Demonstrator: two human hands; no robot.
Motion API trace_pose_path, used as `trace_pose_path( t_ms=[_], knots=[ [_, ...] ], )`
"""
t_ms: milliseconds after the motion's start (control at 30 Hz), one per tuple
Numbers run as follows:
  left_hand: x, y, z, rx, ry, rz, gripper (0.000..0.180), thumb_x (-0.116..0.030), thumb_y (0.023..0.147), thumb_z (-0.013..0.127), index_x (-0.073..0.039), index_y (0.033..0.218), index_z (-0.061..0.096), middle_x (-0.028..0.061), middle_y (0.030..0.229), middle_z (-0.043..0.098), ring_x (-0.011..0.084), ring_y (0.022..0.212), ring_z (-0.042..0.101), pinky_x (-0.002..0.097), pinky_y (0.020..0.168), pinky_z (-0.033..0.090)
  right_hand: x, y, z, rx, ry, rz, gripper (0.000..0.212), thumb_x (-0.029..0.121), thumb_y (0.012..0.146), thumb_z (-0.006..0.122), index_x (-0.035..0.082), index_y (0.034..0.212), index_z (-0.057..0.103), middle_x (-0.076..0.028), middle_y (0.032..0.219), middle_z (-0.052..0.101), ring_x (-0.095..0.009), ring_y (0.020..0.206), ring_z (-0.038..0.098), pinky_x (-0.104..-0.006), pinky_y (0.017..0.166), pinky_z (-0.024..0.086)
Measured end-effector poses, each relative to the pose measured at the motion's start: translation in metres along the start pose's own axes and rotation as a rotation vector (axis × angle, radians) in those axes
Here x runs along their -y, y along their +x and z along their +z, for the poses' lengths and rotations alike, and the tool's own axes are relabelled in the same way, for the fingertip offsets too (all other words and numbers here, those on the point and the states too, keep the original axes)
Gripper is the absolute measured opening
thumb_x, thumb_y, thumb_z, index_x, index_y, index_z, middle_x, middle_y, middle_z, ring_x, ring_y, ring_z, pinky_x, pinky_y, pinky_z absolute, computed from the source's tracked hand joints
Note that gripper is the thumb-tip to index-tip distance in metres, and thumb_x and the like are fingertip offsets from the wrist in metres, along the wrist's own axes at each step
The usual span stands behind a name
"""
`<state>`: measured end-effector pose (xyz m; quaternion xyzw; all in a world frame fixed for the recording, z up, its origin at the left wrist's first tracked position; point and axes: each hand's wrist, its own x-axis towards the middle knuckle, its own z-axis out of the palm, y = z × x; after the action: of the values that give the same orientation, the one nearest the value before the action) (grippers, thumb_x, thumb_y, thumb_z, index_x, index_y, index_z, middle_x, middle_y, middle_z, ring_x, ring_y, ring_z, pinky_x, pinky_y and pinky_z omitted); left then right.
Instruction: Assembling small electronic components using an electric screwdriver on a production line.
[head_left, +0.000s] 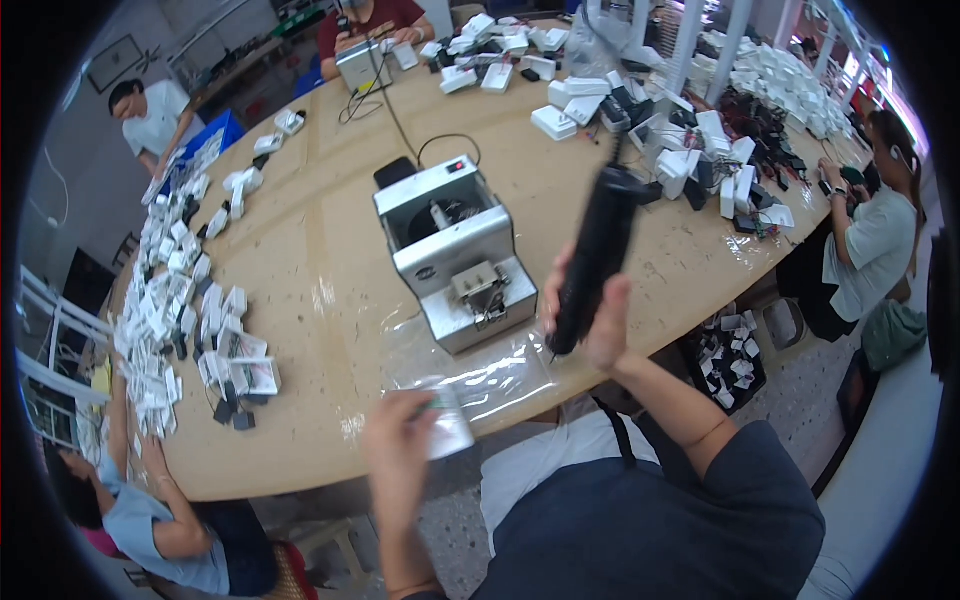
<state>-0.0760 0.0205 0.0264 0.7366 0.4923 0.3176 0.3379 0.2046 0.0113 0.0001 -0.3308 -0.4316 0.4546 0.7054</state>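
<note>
My right hand (607,325) is wrapped round a black electric screwdriver (598,260), held upright and slightly tilted above the table to the right of the metal machine. A thin cord or hanger runs up from its upper end. Low on the left, my left hand (395,435) is smeared by motion, its fingers closed on a white plastic casing (452,432) at the table's front edge. Something small and green shows by those fingertips. Between and beyond my hands stands a silver screw feeder (465,310) with an open top and a small block on its front.
Clear plastic sheeting (500,385) covers the table edge near me. White casings (160,290) lie heaped at the left, with more casings (590,105) and dark cables (780,140) at the back right. Several people sit or stand round the table. A black crate (735,350) of parts is below, right.
</note>
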Motion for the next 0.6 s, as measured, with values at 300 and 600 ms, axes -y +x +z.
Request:
trace_pose_path(
  t_ms=[300,600],
  knots=[
    [0.067,0.055,-0.133,-0.562,0.706,0.243,0.038,0.000,0.087,0.066,0.000,0.125,0.065,0.0183,0.123,0.064,0.0319,0.117,0.060,0.0386,0.096,0.048,0.058,0.091,-0.187,-0.895,-1.862,-0.605,0.040,0.023,0.088,0.074,0.002,0.120,0.062,-0.018,0.118,0.061,-0.035,0.112,0.054,-0.0441,0.099,0.042],
    [-0.056,0.020,0.032,0.182,-0.136,0.458,0.040,-0.005,0.087,0.071,-0.005,0.127,0.065,0.0148,0.125,0.064,0.0318,0.119,0.061,0.0395,0.098,0.050,0.155,0.051,-0.164,-0.347,-0.980,0.035,0.037,0.026,0.093,0.071,0.003,0.121,0.064,0.002,0.094,0.062,-0.004,0.083,0.057,-0.0241,0.066,0.047]
  ],
)
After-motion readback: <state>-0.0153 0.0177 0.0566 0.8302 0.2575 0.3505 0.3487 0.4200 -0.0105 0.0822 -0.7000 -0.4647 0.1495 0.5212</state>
